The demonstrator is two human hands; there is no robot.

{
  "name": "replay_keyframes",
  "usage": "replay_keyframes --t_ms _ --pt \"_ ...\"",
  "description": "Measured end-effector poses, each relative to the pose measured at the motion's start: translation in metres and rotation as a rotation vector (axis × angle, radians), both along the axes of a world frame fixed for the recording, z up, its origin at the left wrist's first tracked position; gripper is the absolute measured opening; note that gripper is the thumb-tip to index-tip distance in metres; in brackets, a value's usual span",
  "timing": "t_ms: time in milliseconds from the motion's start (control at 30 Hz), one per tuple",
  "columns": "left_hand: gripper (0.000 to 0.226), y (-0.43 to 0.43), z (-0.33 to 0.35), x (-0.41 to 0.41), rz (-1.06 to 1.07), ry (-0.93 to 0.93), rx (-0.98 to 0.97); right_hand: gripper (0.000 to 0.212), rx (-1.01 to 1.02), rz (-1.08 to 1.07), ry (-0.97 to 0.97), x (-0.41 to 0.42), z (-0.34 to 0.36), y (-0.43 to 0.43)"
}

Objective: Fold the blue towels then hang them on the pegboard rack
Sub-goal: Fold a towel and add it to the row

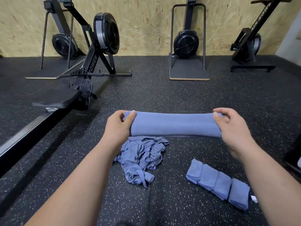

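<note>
Speckled floor (pixel 162 95), rowing machine (pixel 91 62), held towel (pixel 175 124), folded towels (pixel 218 183)

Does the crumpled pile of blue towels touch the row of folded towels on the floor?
Apart. The head view shows bare speckled floor between the crumpled pile and the folded row.

Both bare forearms are reaching forward, well apart. Left hand (pixel 119 126) is pinching one end of the blue towel (pixel 175 124), right hand (pixel 231 128) is pinching the other end, fingers curled, thumbs on top.
</note>
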State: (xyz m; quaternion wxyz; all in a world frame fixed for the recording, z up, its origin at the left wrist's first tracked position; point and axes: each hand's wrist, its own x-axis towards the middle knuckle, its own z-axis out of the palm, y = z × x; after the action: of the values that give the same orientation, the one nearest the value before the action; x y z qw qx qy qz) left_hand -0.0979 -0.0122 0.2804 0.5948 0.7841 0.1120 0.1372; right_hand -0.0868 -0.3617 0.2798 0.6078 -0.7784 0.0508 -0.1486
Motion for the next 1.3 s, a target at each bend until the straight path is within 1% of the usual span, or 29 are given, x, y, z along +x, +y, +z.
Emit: replay_keyframes --t_ms 133,200,267,467,533,600,667,767,867,967,1033,1133,1233,1300 --pt "0.029 -0.003 0.005 0.0 0.082 -0.121 0.085 0.016 0.08 -0.102 -0.086 -0.001 0.005 0.003" --pt "0.03 -0.002 0.006 0.001 0.104 -0.144 0.102 0.018 0.089 -0.133 -0.102 -0.001 0.005 0.004" --pt "0.031 0.002 0.002 0.003 0.119 -0.095 0.111 0.02 0.081 -0.127 -0.066 -0.002 0.002 0.005" --pt "0.044 0.007 -0.028 0.004 0.047 0.205 0.233 0.023 -0.007 -0.085 0.192 0.003 -0.028 0.002" --pt "0.047 0.004 -0.031 0.003 0.049 0.245 0.311 0.025 -0.086 -0.099 0.231 0.004 -0.036 0.003" --pt "0.053 -0.001 -0.03 0.004 0.066 0.235 0.362 0.026 -0.139 -0.115 0.242 0.004 -0.04 0.006" --pt "0.054 -0.008 -0.026 0.004 0.079 0.194 0.392 0.026 -0.181 -0.126 0.219 0.003 -0.036 0.011" --pt "0.044 -0.029 -0.014 0.0 0.089 0.132 0.417 0.025 -0.238 -0.127 0.134 -0.002 -0.021 0.025" --pt "0.038 -0.057 -0.005 -0.006 0.051 0.085 0.412 0.024 -0.263 -0.105 0.041 -0.01 -0.005 0.045" --pt "0.027 -0.084 -0.006 -0.009 -0.006 0.061 0.334 0.026 -0.24 -0.042 -0.011 -0.017 -0.002 0.065" --pt "0.018 -0.099 -0.009 -0.01 -0.047 0.044 0.218 0.03 -0.222 0.025 -0.015 -0.021 -0.006 0.077" --pt "0.013 -0.118 -0.016 -0.013 -0.075 0.102 0.076 0.038 -0.277 0.1 -0.006 -0.029 -0.015 0.089" --pt "0.021 -0.129 -0.022 -0.016 -0.053 0.162 -0.126 0.041 -0.286 0.126 0.004 -0.038 -0.02 0.093" --pt "0.038 -0.131 -0.019 -0.018 -0.046 0.19 -0.321 0.04 -0.251 0.115 -0.009 -0.044 -0.022 0.092"
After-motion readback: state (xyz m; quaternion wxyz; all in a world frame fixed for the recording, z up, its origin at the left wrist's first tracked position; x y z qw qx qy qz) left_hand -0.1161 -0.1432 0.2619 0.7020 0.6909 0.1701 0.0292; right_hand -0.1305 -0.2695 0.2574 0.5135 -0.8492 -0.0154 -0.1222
